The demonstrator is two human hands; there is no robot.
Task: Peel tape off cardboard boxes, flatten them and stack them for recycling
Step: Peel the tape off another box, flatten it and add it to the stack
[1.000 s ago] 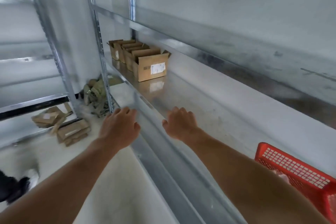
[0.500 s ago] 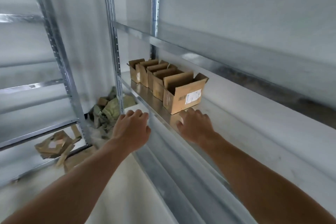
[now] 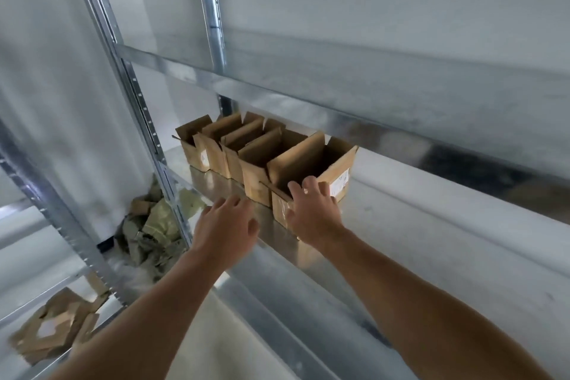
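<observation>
- On mid shelf (image 3: 416, 225) of metal rack: row of boxes (image 3: 234, 145), five, open, flaps up. The nearest box (image 3: 337, 168) is at the row's right end, white label (image 3: 339, 187) facing out.
- Right grip (image 3: 311, 213) touches nearest box at its near top edge. Fingers spread, lightly bent over rim; not clamped as far as visible, so released, holding nothing.
- Left grip (image 3: 225, 225) hovers by shelf front edge, short of box. Fingers relaxed, empty.
- Step, my read: fetching next box. No peeling or flattening begun on it.
- Next move prob. needs right fingers closing on rim and left grip on other side. Then lift box clear w/o dragging its neighbour, which looks to be touching it.
- Progress: flattened boxes (image 3: 52, 324) lie on lower shelf at left, scrap heap (image 3: 151, 225) on floor in corner. Five boxes left, so well short of done.
- Vs 0.5 s ago: right grip was just short of box, now on rim. Left grip also fwd. Boxes unmoved, camera closer.
</observation>
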